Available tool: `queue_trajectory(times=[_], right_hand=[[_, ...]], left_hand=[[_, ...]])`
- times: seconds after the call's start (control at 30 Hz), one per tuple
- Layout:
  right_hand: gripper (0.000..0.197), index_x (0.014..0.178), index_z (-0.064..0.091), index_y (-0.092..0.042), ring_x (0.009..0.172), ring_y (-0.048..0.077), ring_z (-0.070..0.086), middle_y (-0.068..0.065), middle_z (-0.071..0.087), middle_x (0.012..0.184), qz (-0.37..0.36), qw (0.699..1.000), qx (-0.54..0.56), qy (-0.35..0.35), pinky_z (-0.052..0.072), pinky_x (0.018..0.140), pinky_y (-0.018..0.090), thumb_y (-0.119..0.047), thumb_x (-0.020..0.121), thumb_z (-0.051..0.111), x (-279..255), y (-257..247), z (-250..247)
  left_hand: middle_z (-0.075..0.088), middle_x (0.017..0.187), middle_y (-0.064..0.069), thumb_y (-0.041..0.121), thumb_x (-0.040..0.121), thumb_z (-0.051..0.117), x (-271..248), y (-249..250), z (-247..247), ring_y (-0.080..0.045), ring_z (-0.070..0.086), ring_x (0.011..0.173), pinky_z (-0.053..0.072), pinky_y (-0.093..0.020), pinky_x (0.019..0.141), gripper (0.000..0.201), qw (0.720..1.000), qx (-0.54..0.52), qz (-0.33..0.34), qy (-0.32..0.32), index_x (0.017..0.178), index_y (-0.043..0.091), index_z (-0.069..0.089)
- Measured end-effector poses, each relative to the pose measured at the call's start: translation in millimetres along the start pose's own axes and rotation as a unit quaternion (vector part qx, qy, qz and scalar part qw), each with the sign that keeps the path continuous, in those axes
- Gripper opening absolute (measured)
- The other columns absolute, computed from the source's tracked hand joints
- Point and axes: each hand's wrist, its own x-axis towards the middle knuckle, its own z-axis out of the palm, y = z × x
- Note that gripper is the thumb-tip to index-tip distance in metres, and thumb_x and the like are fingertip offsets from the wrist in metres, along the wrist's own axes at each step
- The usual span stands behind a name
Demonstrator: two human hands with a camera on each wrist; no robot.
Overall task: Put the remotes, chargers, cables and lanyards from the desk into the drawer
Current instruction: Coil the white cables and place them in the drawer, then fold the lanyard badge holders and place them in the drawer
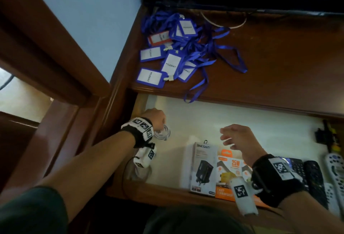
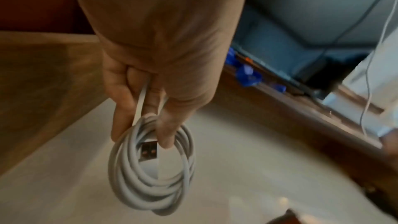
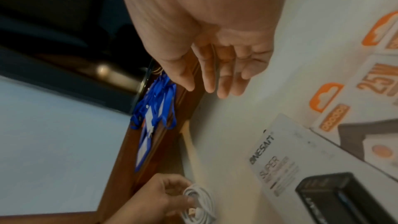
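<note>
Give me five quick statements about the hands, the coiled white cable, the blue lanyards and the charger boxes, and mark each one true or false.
1. The left hand grips the coiled white cable. True.
2. The right hand holds a remote. False: it is open and holds nothing.
3. The heap of blue lanyards with white badge cards lies inside the drawer. False: it lies on the brown wooden desk top, with one strap hanging over the edge.
4. The grey charger box and the orange charger box lie side by side in the white-lined drawer. True.
5. The cable lies flat on the desk top. False: it is over the drawer, in the left hand.
</note>
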Motion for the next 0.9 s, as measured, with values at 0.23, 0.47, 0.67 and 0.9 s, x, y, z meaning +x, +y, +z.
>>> queue_trajectory(times=[0.23,0.47,0.67,0.9], right_hand=[[0.015,0.069,0.065,-0.020,0.074,0.020,0.056,0.000,0.065,0.073,-0.091,0.987,-0.114,0.068,0.040,0.066,0.029,-0.014,0.083,0.067,43,-37,26],[0.011,0.093,0.068,-0.008,0.093,0.025,0.057,0.009,0.065,0.096,-0.220,0.941,-0.239,0.095,0.041,0.079,0.030,-0.014,0.085,0.062,80,-101,79],[0.033,0.114,0.061,-0.010,0.119,0.038,0.044,0.015,0.051,0.126,-0.323,0.858,-0.380,0.121,0.029,0.100,0.038,-0.021,0.083,0.064,124,-149,118],[0.085,0.141,0.041,-0.017,0.125,0.035,0.033,0.013,0.036,0.138,-0.361,0.749,-0.556,0.021,0.035,0.103,0.048,-0.063,0.074,0.067,122,-169,176]], left_hand=[[0.066,0.093,-0.010,0.026,0.077,0.071,17,-18,10,-0.028,0.061,0.076,0.052,-0.032,0.068,0.019,0.987,0.156,0.038,-0.029,0.070,0.013,0.059],[0.067,0.107,-0.010,0.013,0.089,0.056,18,-35,24,-0.029,0.066,0.097,0.049,-0.032,0.074,0.016,0.980,0.194,0.041,-0.012,0.098,0.007,0.067],[0.056,0.123,-0.013,0.006,0.094,0.045,17,-42,39,-0.029,0.058,0.109,0.046,-0.037,0.083,0.024,0.978,0.200,0.053,-0.007,0.112,0.003,0.061],[0.062,0.119,-0.011,0.008,0.089,0.057,14,-44,36,-0.029,0.061,0.107,0.044,-0.034,0.075,0.023,0.977,0.200,0.078,-0.019,0.110,0.005,0.065]])
